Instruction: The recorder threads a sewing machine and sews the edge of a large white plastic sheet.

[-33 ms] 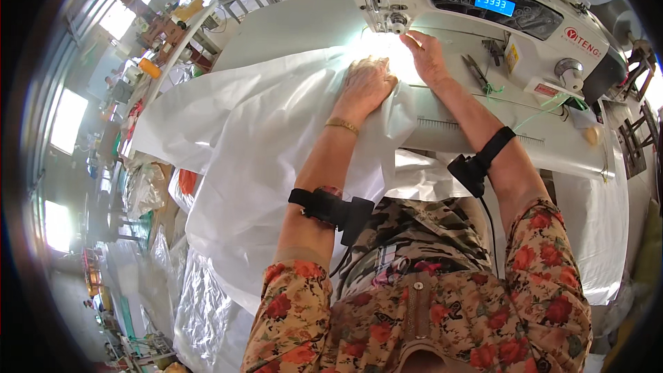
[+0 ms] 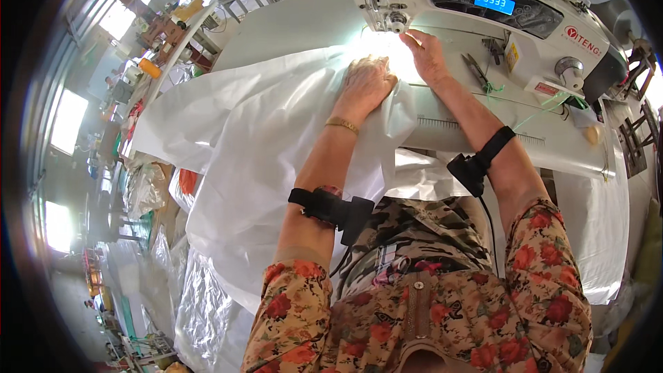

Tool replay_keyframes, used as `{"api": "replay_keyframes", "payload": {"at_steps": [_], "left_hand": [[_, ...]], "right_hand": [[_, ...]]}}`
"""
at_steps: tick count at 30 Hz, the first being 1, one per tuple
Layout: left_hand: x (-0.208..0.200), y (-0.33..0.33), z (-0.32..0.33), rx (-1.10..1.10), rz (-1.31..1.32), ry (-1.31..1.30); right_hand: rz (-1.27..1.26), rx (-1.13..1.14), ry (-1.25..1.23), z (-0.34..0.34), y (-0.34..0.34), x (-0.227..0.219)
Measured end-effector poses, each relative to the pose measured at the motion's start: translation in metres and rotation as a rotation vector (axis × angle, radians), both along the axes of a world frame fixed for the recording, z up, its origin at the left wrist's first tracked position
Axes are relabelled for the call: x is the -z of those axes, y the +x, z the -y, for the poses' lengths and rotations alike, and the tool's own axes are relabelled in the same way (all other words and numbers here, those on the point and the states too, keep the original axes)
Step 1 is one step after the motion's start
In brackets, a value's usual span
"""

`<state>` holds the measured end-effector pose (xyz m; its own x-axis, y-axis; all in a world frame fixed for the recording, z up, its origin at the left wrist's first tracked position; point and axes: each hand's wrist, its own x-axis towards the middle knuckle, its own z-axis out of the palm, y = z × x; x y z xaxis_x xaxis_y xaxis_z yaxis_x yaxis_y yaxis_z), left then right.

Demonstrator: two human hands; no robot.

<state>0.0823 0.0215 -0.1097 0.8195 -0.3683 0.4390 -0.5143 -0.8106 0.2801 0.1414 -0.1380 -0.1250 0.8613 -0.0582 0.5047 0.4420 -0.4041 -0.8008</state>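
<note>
White sheet [image 2: 269, 110] spread leftward and down from the left hand [image 2: 371, 83], with upper edge slanting up to it.
Resting on top, nearer: left hand; just right, below the sewing machine [image 2: 483, 10], right hand [image 2: 429, 59], curled; either grip impossible to tell in glare.

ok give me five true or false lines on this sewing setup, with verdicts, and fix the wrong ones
1. The left hand rests on the white sheet. True.
2. The right hand lies on top of the left hand. False: the two are apart, with bright glare between them.
3. A pointed metal tool lies to the right of the right hand. True.
4. The display on the sewing machine is dark. False: it is lit blue.
5. Both sleeves have a floral print. True.
</note>
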Motion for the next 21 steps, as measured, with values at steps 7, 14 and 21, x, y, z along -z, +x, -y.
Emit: {"api": "replay_keyframes", "payload": {"at_steps": [7, 14, 21], "left_hand": [[-0.003, -0.01, 0.001, 0.011, -0.048, 0.026], [-0.004, -0.029, -0.004, 0.023, -0.051, 0.034], [-0.007, -0.017, -0.007, -0.005, -0.065, 0.045]], "right_hand": [[0.012, -0.006, 0.008, 0.002, 0.004, 0.004], [0.03, -0.021, -0.035, 0.002, -0.004, -0.002], [0.044, 0.019, -0.135, 0.001, -0.004, 0.003]]}}
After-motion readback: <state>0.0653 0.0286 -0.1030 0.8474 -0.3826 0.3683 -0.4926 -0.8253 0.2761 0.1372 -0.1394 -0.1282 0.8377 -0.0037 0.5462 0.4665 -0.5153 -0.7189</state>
